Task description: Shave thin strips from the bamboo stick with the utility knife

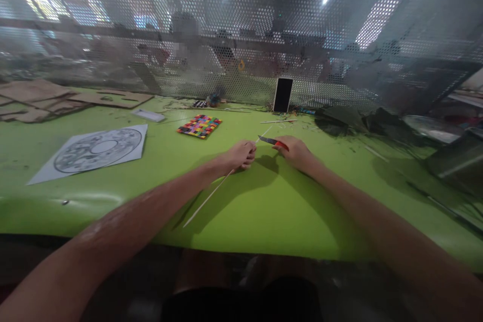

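My left hand [241, 155] is closed round a long thin pale stick [211, 196] that runs from near the table's front edge up past my fingers towards the far right. My right hand [296, 152] grips a small knife [272, 142] with a red handle; its dark blade points left and meets the stick just beyond my left hand. Both hands rest low over the green table [264, 211].
A colourful woven mat [199, 126] lies beyond my left hand. A white sheet with a printed ring [94, 151] is at the left, cardboard pieces [56, 98] behind it. A dark phone [283, 94] leans on the perforated metal screen [241, 35]. Dark green leaves [358, 121] are piled at the right.
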`<state>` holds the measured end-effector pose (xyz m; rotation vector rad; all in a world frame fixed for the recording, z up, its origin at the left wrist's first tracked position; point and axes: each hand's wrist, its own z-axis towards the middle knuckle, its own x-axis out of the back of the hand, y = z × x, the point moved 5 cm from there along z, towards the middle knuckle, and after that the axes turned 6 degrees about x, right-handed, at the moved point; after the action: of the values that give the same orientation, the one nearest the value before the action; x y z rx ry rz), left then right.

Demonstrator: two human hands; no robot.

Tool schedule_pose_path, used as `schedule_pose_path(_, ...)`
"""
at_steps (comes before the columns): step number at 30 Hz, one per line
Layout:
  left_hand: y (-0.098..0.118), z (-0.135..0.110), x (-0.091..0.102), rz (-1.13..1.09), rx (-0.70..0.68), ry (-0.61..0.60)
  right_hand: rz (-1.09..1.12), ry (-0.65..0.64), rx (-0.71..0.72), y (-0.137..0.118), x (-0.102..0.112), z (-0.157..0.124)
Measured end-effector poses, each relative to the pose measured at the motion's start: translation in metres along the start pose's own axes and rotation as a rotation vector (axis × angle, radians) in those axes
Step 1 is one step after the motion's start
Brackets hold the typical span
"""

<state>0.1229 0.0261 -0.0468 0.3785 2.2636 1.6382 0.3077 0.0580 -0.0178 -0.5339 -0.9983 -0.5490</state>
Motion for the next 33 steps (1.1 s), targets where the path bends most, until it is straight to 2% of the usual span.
schedule_pose_path(9, 0.004, -0.006, -0.004, 0.035, 0.012, 0.026, -0.023, 0.001, -0.018, 0.014, 0.000, -0.002)
schedule_pose_path(24, -0.002, 0.000, -0.001, 0.029, 0.006, -0.012, -0.016, -0.015, -0.014, 0.021, 0.002, 0.000)
schedule_pose_path(33, 0.001, -0.006, -0.003, 0.044, 0.033, -0.023, -0.046, 0.004, -0.078, 0.034, 0.009, -0.003)
